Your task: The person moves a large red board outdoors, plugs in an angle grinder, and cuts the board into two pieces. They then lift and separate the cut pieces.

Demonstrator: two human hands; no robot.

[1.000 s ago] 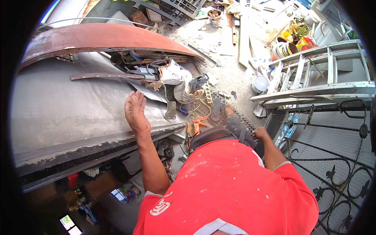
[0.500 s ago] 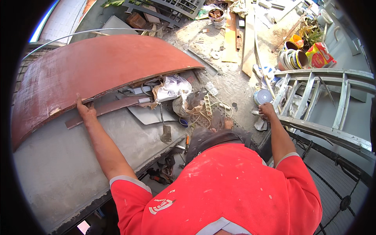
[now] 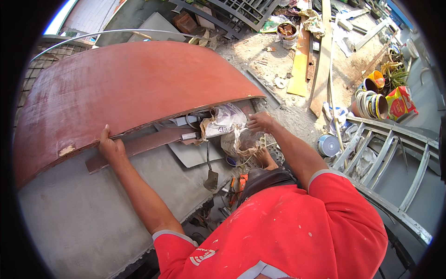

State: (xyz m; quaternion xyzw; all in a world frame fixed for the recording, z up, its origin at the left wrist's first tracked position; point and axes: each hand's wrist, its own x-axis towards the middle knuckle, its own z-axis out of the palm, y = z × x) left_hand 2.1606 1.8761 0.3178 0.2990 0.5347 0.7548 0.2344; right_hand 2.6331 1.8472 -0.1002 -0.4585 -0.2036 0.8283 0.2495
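Observation:
A large curved panel (image 3: 139, 83), reddish brown with a chipped patch on its near edge, lies over a grey slab. My left hand (image 3: 112, 146) grips that near edge, thumb on top and fingers underneath. A loose brown strip (image 3: 134, 151) sits just beside it. Farther right, my right hand (image 3: 261, 122) is close to the panel's right corner, next to a crumpled white paper bag (image 3: 225, 120). Its fingers are loosely bent, with nothing visible in them. Whether they touch the bag cannot be seen.
An aluminium ladder (image 3: 383, 165) lies on the right, with a round can (image 3: 328, 145) beside it. Long boards (image 3: 320, 69) stretch across the dusty ground. Several buckets (image 3: 371, 104) stand at the far right. A trowel-like tool (image 3: 211, 179) rests on the grey slab (image 3: 102, 214).
My right hand has left the ladder end beside the can and moved left toward the paper bag and panel corner. My left hand stays on the panel edge. The view has shifted.

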